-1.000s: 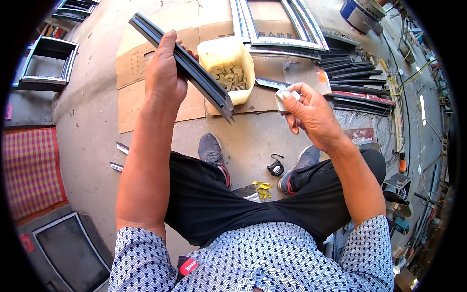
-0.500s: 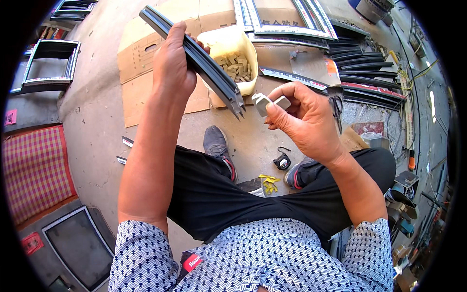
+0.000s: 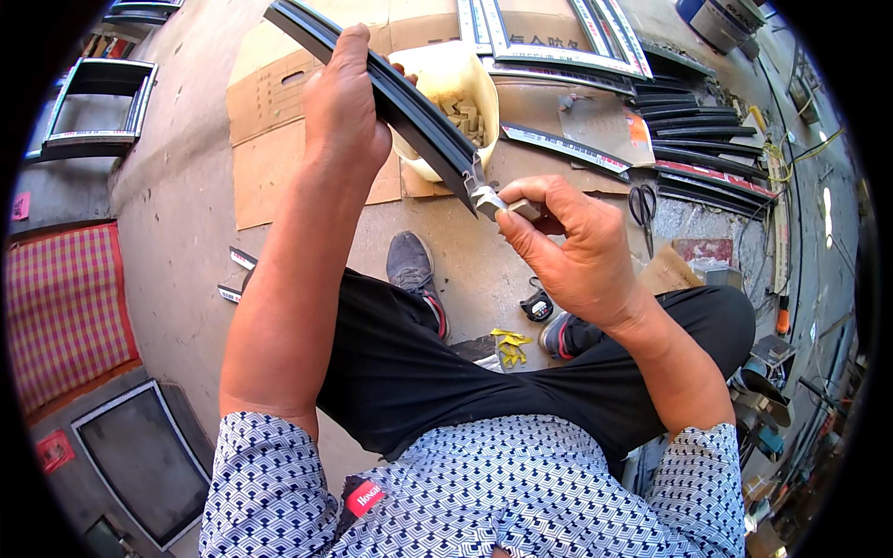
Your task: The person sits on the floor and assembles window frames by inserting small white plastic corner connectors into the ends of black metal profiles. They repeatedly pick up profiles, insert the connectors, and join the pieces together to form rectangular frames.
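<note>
My left hand (image 3: 346, 116) is wrapped round a long dark aluminium profile (image 3: 423, 130), held slanting from upper left down to the middle. Its cut end shows bare metal edges and points toward my other hand. Between thumb and fingers, my right hand (image 3: 586, 251) pinches a light grey corner connector (image 3: 523, 209). The connector's tip is at the profile's open end; how far it sits inside, I cannot tell. Behind the profile stands a cream plastic tub (image 3: 488, 98) holding several similar beige pieces (image 3: 468, 119).
Flattened cardboard (image 3: 270, 177) lies beneath the tub. Finished frames (image 3: 558, 60) and several dark profiles (image 3: 698, 139) rest at the back right. Scissors (image 3: 642, 209), a tape measure (image 3: 537, 305) and yellow scraps (image 3: 510, 346) lie on the floor. A checked cloth (image 3: 70, 316) is at left.
My right hand has brought the connector left and slightly down to the profile's end, closing the gap. The profile has shifted a little right.
</note>
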